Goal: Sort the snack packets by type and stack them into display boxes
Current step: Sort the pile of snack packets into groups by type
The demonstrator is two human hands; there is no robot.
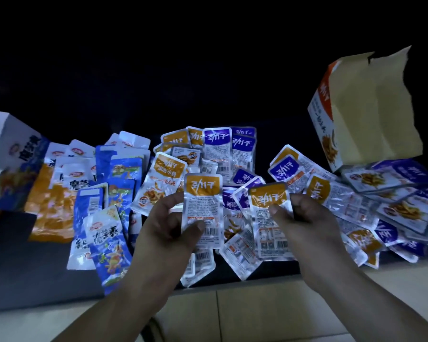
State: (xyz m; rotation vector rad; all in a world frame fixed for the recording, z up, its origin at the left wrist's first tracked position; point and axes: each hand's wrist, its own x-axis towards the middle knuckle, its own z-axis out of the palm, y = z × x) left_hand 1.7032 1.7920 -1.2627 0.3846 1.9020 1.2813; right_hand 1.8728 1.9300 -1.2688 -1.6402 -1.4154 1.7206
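Orange-topped clear packet (202, 208) in left hand (168, 233), barcode back showing

Blue-white box (10, 149) cut off at left edge.

Dim light leaves the background black, foil packets (158, 183) glint with glare, and the edges bend and blur.

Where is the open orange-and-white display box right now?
In the head view the orange-and-white display box sits far right, tilted, atop the purple boxes, beyond the right hand.
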